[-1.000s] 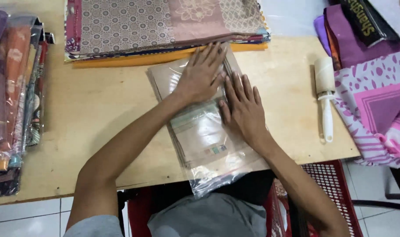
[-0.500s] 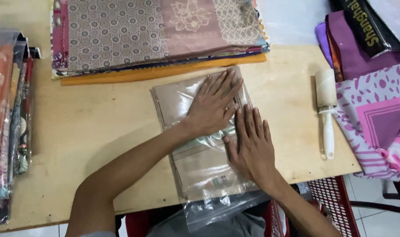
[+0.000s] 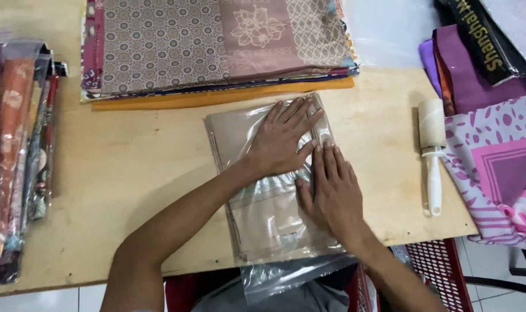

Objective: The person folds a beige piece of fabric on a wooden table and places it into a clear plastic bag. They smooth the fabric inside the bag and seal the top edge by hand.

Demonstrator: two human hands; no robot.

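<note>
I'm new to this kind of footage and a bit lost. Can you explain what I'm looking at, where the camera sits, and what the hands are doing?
The camera is worn on a person's head and looks down at a wooden table. No machine here, just two bare hands. The left hand and right hand press flat on a clear plastic bag holding folded beige cloth; nothing is gripped. Behind it lies a stack of patterned fabrics, at the left bagged fabrics, at the right a lint roller and pink-purple cloth.

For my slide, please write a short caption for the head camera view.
Both hands, left hand and right hand, press flat on a bagged beige cloth on a wooden table.
</note>
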